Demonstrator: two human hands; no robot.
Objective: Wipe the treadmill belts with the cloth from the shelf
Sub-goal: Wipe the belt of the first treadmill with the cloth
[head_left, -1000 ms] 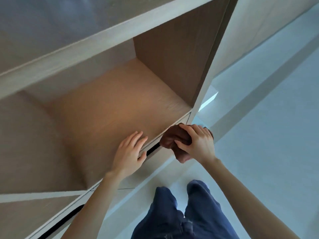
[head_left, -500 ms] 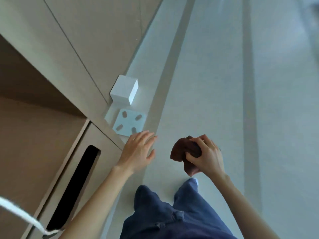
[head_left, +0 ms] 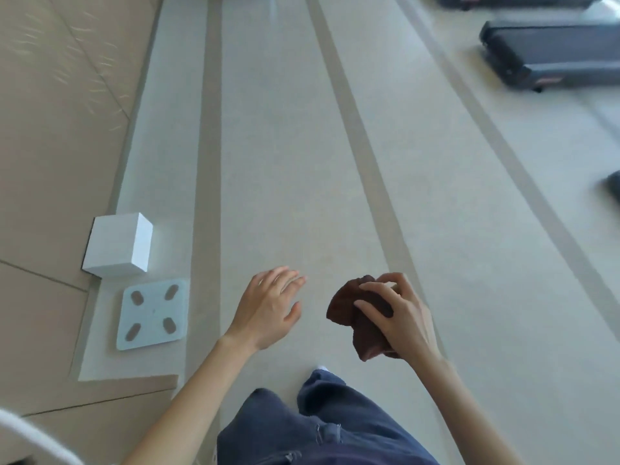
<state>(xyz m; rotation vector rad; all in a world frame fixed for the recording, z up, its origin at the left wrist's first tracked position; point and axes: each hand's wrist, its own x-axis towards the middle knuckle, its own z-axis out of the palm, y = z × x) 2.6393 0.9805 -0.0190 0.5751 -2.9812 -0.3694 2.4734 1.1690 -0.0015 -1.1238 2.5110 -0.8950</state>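
Dark blue trouser legs (head_left: 335, 431) at the bottom edge. Just ahead, right hand (head_left: 399, 317) up, fingers (head_left: 375, 310) clenched round the bunched brown cloth (head_left: 342, 307), held above the pale floor (head_left: 285, 162). Left hand (head_left: 268, 310) alongside, fingers loose, gripping nothing. Left, a scale (head_left: 152, 313), white box (head_left: 117, 245) just behind. Far right, a dark treadmill (head_left: 553, 55), well apart from the cloth

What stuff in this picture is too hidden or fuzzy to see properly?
Cloth: head view, the right hand grips it and covers part of it.
Near treadmill: head view, blurred, one end cut off by the right edge.
Far treadmill: head view, only a strip shows below the top edge.
Dark thing: head view, mostly cut off by the right edge; cannot tell what it is.
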